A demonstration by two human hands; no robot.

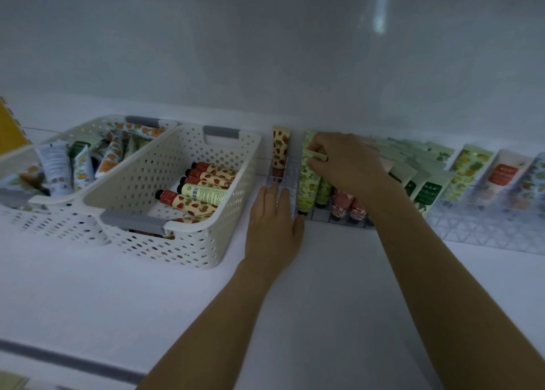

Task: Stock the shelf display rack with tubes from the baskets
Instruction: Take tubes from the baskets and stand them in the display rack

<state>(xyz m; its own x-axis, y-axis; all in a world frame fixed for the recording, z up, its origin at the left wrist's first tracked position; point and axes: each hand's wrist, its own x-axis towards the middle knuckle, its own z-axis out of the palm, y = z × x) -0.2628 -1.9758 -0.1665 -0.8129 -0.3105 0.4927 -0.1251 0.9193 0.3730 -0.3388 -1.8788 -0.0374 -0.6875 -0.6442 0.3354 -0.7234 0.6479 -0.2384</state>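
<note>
You're getting a dim, bluish, low-contrast picture with only soft, weak shadows. High above your right hand (348, 165), 1 pale streak of glare (383, 6) sits on the wall (206, 50). Straight lines bow toward the edges, and the tubes (501, 177) far right of that hand look blurred.

Cream strawberry-print tube (280, 149); white perforated basket (188, 165) with grey handles.

Clearance listing:
- Toward you from both hands: bare counter (339, 271), open passage.
- Left of your left hand (272, 221): basket (227, 206), wall just beside.
- Beyond its fingertips: rack (290, 177) lane, strawberry tube (280, 147) upright at the back.
- Under your right hand (345, 165): green tube (308, 183), pink tubes (343, 200), packed.
- Right of it: sachets (427, 189), crowded.
- Past everything: wall (295, 65).
</note>
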